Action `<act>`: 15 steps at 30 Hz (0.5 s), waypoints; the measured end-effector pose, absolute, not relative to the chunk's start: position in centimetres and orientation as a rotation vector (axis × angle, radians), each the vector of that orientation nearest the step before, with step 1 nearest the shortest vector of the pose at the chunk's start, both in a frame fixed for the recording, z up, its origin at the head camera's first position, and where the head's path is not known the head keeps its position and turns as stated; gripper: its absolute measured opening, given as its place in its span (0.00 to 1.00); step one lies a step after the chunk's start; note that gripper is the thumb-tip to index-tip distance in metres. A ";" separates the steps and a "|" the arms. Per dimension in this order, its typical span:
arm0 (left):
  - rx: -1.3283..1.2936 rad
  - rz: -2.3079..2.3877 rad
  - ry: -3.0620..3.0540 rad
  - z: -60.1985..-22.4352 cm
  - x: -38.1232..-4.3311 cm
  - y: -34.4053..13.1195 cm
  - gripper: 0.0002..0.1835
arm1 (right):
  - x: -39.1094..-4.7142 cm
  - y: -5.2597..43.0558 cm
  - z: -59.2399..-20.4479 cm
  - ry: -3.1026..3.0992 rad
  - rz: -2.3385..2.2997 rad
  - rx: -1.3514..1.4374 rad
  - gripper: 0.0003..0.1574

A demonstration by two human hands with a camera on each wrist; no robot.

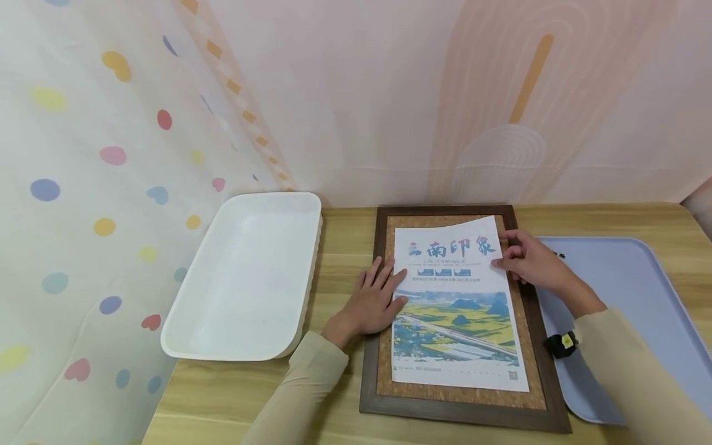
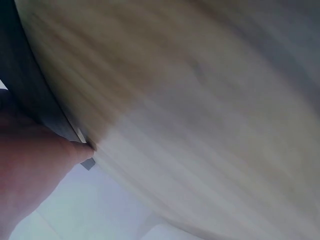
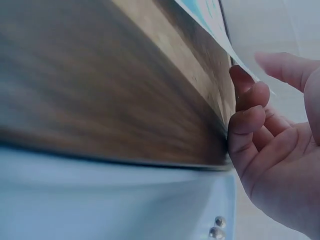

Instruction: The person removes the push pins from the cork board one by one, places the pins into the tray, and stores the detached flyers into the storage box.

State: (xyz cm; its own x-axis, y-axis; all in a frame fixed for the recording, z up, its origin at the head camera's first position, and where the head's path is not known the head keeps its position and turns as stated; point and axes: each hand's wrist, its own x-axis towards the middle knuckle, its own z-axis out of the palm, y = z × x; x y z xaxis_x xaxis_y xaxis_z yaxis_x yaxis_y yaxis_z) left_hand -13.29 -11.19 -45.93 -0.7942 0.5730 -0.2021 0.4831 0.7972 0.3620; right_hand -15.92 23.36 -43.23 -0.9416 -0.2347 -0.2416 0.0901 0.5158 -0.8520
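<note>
A printed poster (image 1: 456, 327) with Chinese lettering and a landscape picture lies on a cork board (image 1: 445, 394) in a dark wooden frame (image 1: 461, 418). My left hand (image 1: 374, 303) rests with spread fingers across the frame's left side, fingertips on the poster's left edge. At the upper right edge, my right hand (image 1: 528, 262) pinches the poster. The right wrist view shows the thumb (image 3: 285, 67) above the paper and curled fingers (image 3: 247, 120) below it, by the frame's side. In the left wrist view, part of the left hand (image 2: 40, 170) lies against the dark frame.
A white plastic tray (image 1: 250, 272) stands on the wooden table (image 1: 222, 398) to the left. Right of the board is a pale blue tray (image 1: 606, 266), with small shiny round things (image 3: 217, 230) near its edge. A patterned cloth (image 1: 367, 93) hangs behind.
</note>
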 end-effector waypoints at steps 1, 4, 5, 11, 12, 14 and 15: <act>0.806 0.417 2.680 -45.9 -13.3 -11.2 0.31 | -15.7 23.2 -43.2 2.427 -1.393 -0.130 0.45; 0.807 0.425 2.667 -45.7 -13.4 -11.2 0.31 | -15.0 22.9 -43.0 2.413 -1.389 -0.166 0.47; 0.806 0.432 2.660 -45.7 -13.5 -11.1 0.32 | -14.7 22.8 -43.0 2.407 -1.391 -0.181 0.48; 0.799 0.461 2.642 -45.7 -13.4 -11.2 0.32 | -13.2 22.3 -43.1 2.391 -1.449 -0.274 0.56; 0.800 0.469 2.644 -45.8 -13.4 -11.2 0.32 | -13.1 22.2 -43.1 2.399 -1.455 -0.290 0.58; 0.801 0.494 2.644 -45.8 -13.4 -11.3 0.32 | -12.8 22.1 -43.1 2.424 -1.454 -0.322 0.60; 0.805 0.507 2.645 -45.9 -13.4 -11.4 0.31 | -12.6 22.1 -43.1 2.439 -1.449 -0.339 0.60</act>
